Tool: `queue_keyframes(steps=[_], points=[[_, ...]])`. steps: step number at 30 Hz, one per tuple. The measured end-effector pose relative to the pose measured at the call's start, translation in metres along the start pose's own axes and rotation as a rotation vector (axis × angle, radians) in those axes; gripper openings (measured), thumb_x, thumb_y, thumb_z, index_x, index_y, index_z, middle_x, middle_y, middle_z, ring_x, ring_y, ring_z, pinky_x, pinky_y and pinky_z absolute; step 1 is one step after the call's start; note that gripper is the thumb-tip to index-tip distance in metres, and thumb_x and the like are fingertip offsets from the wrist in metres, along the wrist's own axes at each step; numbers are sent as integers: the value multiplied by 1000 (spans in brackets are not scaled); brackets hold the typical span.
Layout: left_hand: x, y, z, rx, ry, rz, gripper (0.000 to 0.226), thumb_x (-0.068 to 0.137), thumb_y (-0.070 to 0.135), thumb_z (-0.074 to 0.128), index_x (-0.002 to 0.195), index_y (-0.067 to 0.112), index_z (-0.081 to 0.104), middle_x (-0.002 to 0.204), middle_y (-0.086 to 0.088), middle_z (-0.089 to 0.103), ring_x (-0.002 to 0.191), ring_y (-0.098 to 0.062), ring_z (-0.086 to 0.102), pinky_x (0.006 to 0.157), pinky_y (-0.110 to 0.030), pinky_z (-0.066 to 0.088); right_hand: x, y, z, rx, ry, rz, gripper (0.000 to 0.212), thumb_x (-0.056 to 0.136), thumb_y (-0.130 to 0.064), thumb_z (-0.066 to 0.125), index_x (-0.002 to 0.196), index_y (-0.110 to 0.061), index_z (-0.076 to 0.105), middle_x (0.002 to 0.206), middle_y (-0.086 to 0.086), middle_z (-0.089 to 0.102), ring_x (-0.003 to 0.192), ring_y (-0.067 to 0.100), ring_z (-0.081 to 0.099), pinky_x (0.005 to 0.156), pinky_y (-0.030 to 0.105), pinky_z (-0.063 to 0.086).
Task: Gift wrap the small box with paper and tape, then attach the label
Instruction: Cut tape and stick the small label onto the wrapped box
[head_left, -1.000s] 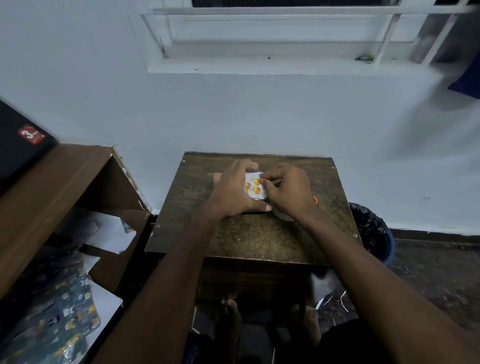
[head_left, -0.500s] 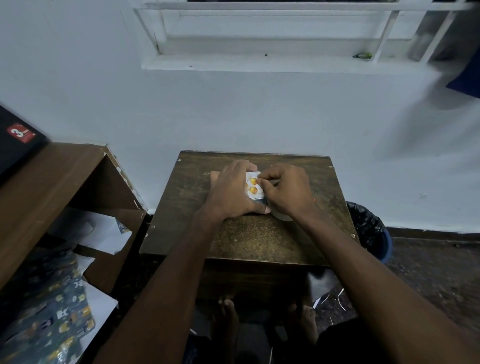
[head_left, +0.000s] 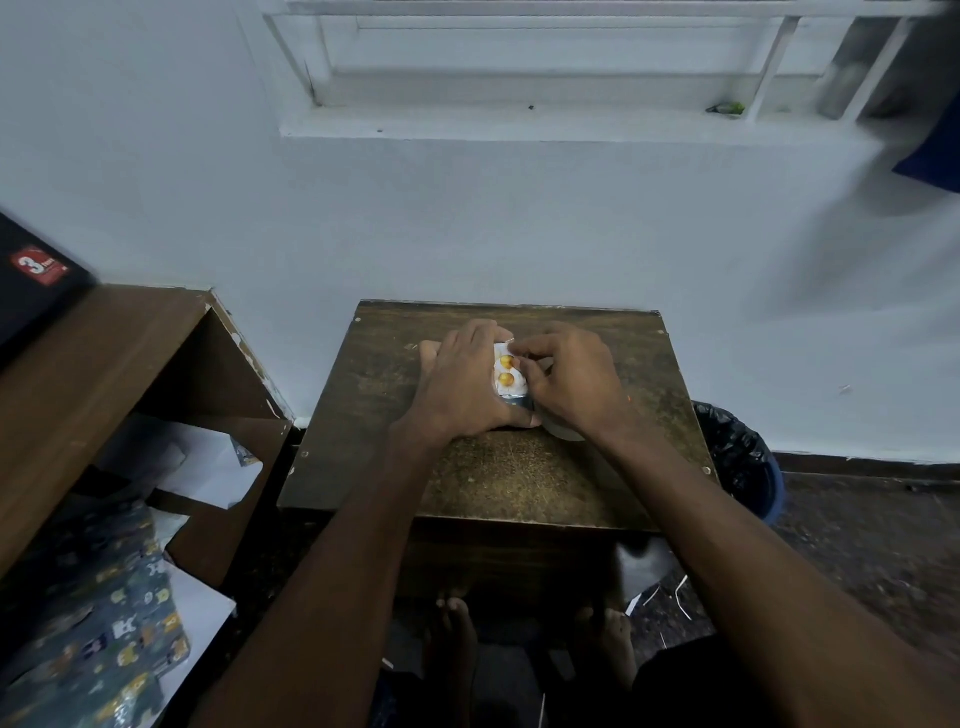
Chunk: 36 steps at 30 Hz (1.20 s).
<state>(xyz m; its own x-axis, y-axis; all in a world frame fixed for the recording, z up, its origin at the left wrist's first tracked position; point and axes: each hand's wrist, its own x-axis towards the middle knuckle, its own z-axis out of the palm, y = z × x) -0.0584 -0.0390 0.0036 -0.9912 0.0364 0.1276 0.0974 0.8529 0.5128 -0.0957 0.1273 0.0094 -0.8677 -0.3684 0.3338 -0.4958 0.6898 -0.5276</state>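
A small box (head_left: 506, 375) in white paper with orange prints lies on the dark wooden table (head_left: 498, 473), mostly hidden between both hands. My left hand (head_left: 462, 382) lies over its left side, fingers curved round it. My right hand (head_left: 569, 379) is at its right side, thumb and fingers pinching the paper at the box's top edge. A pale roll of tape (head_left: 563, 430) peeks out under my right wrist. A peach-coloured piece (head_left: 428, 349) shows just left of my left hand.
A brown shelf unit (head_left: 104, 374) stands at the left, with white paper (head_left: 208, 457) and patterned wrapping paper (head_left: 104, 623) in it. A black-lined bin (head_left: 737, 457) sits right of the table. The wall is close behind. My feet (head_left: 457, 639) are under the table.
My right fingers have closed in further over the box's right side, leaving less of the printed paper visible. The left hand has stayed in place on the box.
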Motion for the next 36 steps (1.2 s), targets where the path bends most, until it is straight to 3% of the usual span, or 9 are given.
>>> queue_keyframes(steps=[4, 6, 9, 13, 17, 22, 27, 31, 36], points=[[0, 2, 0, 28, -5, 2, 109, 49, 77, 87, 139, 29, 50, 140, 11, 50, 130, -13, 44, 110, -45, 32, -1, -1, -1, -8, 27, 1, 19, 91, -21, 72, 107, -23, 81, 103, -4, 79, 95, 18, 71, 83, 38, 56], [0, 1, 1, 49, 17, 5, 104, 54, 70, 93, 140, 30, 49, 141, 12, 49, 131, -12, 43, 101, -38, 26, -1, 0, -1, -3, 30, 24, 9, 88, -20, 73, 97, -21, 76, 92, -5, 77, 89, 20, 71, 79, 38, 56], [1, 1, 1, 51, 28, 6, 102, 54, 69, 93, 138, 31, 50, 139, 12, 50, 130, -12, 44, 99, -38, 26, -1, 0, 0, 28, 33, 12, 19, 86, -18, 74, 102, -20, 64, 92, -6, 73, 88, 19, 71, 78, 40, 57], [1, 1, 1, 58, -2, -9, 109, 49, 81, 84, 138, 28, 50, 138, 9, 51, 129, -16, 46, 109, -52, 36, 0, 0, -1, 10, 10, -40, 39, 90, -18, 71, 127, -28, 71, 108, -4, 76, 100, 17, 69, 84, 34, 53], [0, 2, -1, 74, -5, -9, 105, 56, 73, 90, 142, 29, 48, 141, 10, 49, 131, -15, 44, 111, -48, 33, 1, 4, 1, -38, -10, -34, 26, 94, -20, 69, 117, -24, 80, 105, -2, 75, 95, 18, 67, 74, 28, 42], [0, 5, -1, 164, -35, -9, 111, 63, 75, 85, 151, 25, 42, 153, 5, 40, 138, -19, 39, 111, -44, 27, 3, 1, -2, -41, -8, -30, 22, 93, -20, 70, 111, -22, 82, 107, -2, 79, 96, 18, 71, 82, 35, 55], [0, 7, -2, 179, -12, -40, 128, 64, 74, 86, 160, 18, 25, 162, 1, 32, 145, -23, 34, 111, -45, 25, 2, 1, -2, -34, 2, -38, 20, 93, -20, 72, 109, -21, 82, 106, -4, 79, 94, 14, 69, 82, 37, 57], [-2, 6, -4, 110, 17, -14, 110, 60, 63, 93, 148, 28, 37, 152, 5, 38, 140, -22, 38, 101, -38, 25, 2, 2, -2, -20, 6, -32, 19, 93, -21, 71, 108, -22, 82, 103, -4, 78, 91, 14, 68, 79, 33, 54], [-2, 7, -6, 203, -24, -11, 100, 64, 65, 90, 147, 32, 45, 168, 3, 24, 150, -21, 27, 114, -46, 22, 2, 1, -4, -38, -9, -28, 21, 94, -26, 70, 111, -26, 82, 106, -7, 77, 92, 13, 69, 77, 35, 57]])
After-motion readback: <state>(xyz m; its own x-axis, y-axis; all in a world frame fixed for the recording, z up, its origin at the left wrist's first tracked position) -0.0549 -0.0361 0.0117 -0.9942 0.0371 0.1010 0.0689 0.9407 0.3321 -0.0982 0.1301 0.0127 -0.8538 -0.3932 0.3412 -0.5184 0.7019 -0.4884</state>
